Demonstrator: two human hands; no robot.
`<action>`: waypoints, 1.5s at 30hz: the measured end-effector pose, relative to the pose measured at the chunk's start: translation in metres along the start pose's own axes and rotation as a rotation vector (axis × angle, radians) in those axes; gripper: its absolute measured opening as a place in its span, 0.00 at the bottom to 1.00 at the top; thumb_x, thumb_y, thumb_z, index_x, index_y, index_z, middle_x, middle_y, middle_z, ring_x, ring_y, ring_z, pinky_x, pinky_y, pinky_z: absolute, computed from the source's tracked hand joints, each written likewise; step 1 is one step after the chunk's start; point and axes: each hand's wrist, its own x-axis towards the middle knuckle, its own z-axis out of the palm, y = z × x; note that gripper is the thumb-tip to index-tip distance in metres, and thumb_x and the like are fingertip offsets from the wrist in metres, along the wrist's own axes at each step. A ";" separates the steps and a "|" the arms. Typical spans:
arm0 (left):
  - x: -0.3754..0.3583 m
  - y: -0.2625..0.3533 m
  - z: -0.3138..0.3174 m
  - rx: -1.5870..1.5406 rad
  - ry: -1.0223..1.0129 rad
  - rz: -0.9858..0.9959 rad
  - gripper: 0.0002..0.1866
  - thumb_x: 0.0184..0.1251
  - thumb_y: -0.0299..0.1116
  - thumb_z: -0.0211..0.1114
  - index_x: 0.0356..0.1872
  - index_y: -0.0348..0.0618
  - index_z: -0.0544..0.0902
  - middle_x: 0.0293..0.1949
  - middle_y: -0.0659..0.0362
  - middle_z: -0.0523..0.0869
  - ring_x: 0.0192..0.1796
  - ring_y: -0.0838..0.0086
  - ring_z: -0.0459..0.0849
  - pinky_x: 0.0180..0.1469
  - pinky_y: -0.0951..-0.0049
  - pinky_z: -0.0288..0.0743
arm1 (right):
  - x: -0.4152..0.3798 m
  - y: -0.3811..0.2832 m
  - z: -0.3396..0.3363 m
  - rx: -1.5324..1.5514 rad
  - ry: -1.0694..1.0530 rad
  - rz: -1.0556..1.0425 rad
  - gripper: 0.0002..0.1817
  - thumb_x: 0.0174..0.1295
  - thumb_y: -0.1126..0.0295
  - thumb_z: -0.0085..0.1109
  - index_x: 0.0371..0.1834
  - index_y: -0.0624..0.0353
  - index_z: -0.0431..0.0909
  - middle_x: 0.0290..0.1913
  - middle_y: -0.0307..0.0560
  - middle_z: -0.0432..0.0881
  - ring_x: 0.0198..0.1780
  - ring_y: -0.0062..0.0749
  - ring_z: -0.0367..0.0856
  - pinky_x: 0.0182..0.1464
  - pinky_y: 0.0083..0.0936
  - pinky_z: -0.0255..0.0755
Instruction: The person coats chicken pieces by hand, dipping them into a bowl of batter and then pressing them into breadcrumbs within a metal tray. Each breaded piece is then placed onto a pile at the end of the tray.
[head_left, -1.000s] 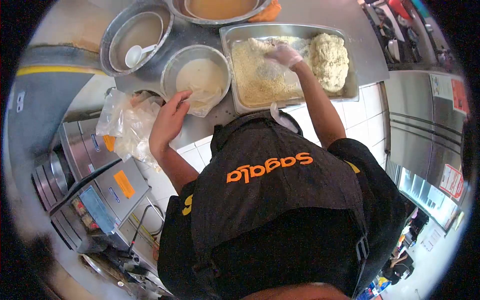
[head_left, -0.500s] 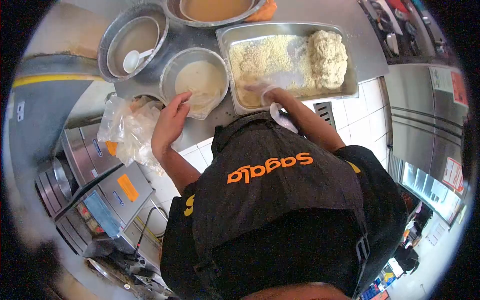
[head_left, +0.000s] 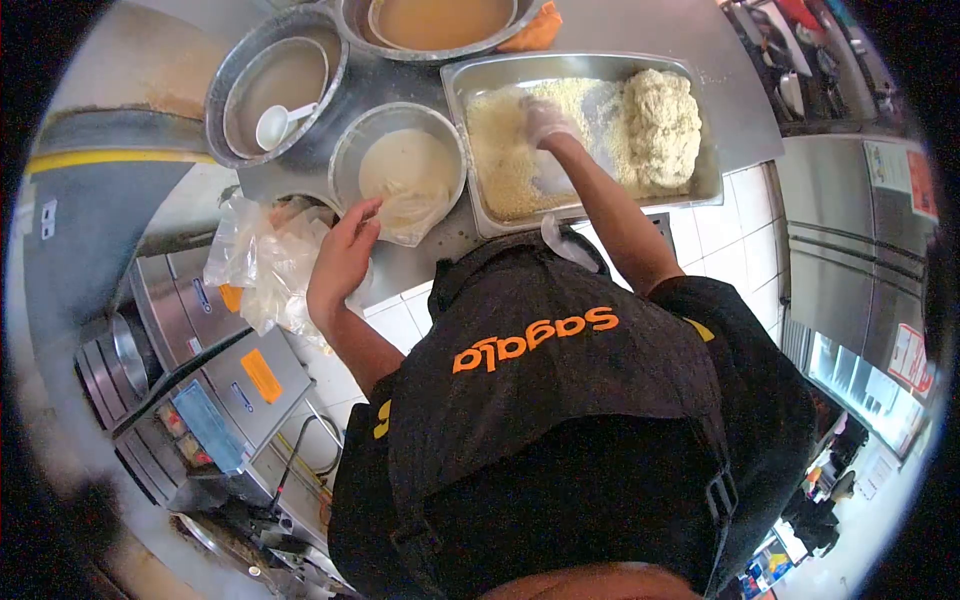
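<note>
Head view, looking down over the person's own cap and shoulders. The right hand (head_left: 545, 120), in a thin clear glove, lay in the steel tray (head_left: 700, 185) with fingers curled onto the breadcrumbs (head_left: 500, 150); whether it gripped anything could not be told. A breaded lump (head_left: 660, 125) sat just beyond it in the same tray. The bare left hand (head_left: 345, 250), fingers loosely extended and holding nothing, touched the near rim of the batter bowl (head_left: 405, 165), beside a crumpled plastic bag (head_left: 260, 260) on the worktop (head_left: 640, 30).
</note>
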 end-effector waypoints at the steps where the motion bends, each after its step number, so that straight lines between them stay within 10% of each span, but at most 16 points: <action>1: 0.001 0.002 0.000 0.005 0.000 -0.010 0.18 0.62 0.33 0.50 0.53 0.42 0.71 0.46 0.49 0.78 0.48 0.67 0.76 0.51 0.73 0.66 | 0.022 0.019 0.034 -0.057 0.096 -0.034 0.16 0.51 0.62 0.52 0.38 0.61 0.76 0.37 0.57 0.79 0.42 0.45 0.78 0.44 0.35 0.70; 12: 0.003 0.001 0.001 -0.006 -0.002 -0.001 0.18 0.62 0.32 0.50 0.53 0.41 0.70 0.47 0.50 0.78 0.50 0.67 0.75 0.52 0.74 0.65 | 0.101 0.092 0.082 -0.149 0.465 0.058 0.13 0.49 0.59 0.52 0.29 0.56 0.80 0.34 0.55 0.80 0.37 0.43 0.79 0.41 0.38 0.71; 16: 0.006 0.003 0.001 0.062 -0.020 0.086 0.17 0.62 0.31 0.50 0.52 0.40 0.71 0.47 0.51 0.78 0.49 0.68 0.76 0.52 0.74 0.65 | 0.097 0.083 0.035 -0.107 -0.153 0.138 0.19 0.49 0.60 0.50 0.41 0.59 0.77 0.44 0.59 0.77 0.45 0.46 0.77 0.46 0.38 0.70; 22: 0.005 -0.002 0.004 0.001 -0.039 0.122 0.17 0.63 0.31 0.49 0.52 0.37 0.70 0.48 0.52 0.77 0.50 0.70 0.74 0.53 0.74 0.64 | 0.049 0.054 -0.021 -0.169 0.158 0.177 0.18 0.46 0.61 0.59 0.40 0.56 0.78 0.40 0.52 0.79 0.42 0.36 0.78 0.44 0.33 0.71; 25: -0.004 0.001 0.005 0.018 -0.046 0.076 0.17 0.63 0.30 0.49 0.53 0.37 0.70 0.49 0.51 0.76 0.51 0.69 0.74 0.54 0.74 0.63 | 0.074 0.083 0.041 0.021 0.181 -0.224 0.26 0.48 0.58 0.60 0.52 0.55 0.71 0.47 0.51 0.76 0.48 0.38 0.74 0.48 0.31 0.68; 31: -0.003 -0.005 0.009 0.008 -0.051 0.079 0.18 0.63 0.30 0.49 0.54 0.38 0.69 0.49 0.50 0.76 0.51 0.68 0.74 0.54 0.73 0.64 | -0.002 0.055 0.006 0.799 -0.268 -0.155 0.33 0.50 0.47 0.58 0.58 0.51 0.66 0.56 0.49 0.71 0.51 0.35 0.71 0.54 0.29 0.63; 35: -0.001 -0.001 0.007 0.026 -0.043 0.083 0.18 0.63 0.31 0.50 0.53 0.38 0.70 0.50 0.50 0.76 0.51 0.67 0.75 0.54 0.73 0.64 | 0.017 0.085 0.013 0.517 -0.035 -0.125 0.30 0.49 0.43 0.56 0.43 0.60 0.76 0.43 0.56 0.78 0.43 0.41 0.76 0.47 0.31 0.67; 38: 0.001 -0.001 0.009 0.050 -0.043 0.088 0.18 0.63 0.31 0.51 0.53 0.38 0.70 0.50 0.50 0.76 0.51 0.67 0.75 0.53 0.73 0.65 | -0.010 0.061 -0.045 0.005 -0.118 -0.035 0.26 0.54 0.45 0.52 0.50 0.49 0.74 0.51 0.52 0.74 0.44 0.39 0.75 0.50 0.31 0.67; 43: 0.008 0.007 0.012 0.064 -0.054 0.079 0.17 0.62 0.31 0.50 0.52 0.38 0.71 0.49 0.49 0.77 0.51 0.66 0.75 0.54 0.72 0.65 | -0.035 0.054 -0.018 0.060 0.264 -0.107 0.30 0.57 0.43 0.41 0.50 0.56 0.72 0.49 0.56 0.75 0.51 0.43 0.73 0.55 0.34 0.64; 45: 0.010 0.008 0.012 0.086 -0.059 0.102 0.18 0.62 0.31 0.50 0.53 0.38 0.71 0.49 0.49 0.77 0.51 0.66 0.75 0.54 0.72 0.65 | -0.042 0.056 -0.004 0.016 0.019 -0.097 0.29 0.59 0.44 0.41 0.54 0.55 0.68 0.51 0.56 0.73 0.53 0.43 0.71 0.57 0.34 0.62</action>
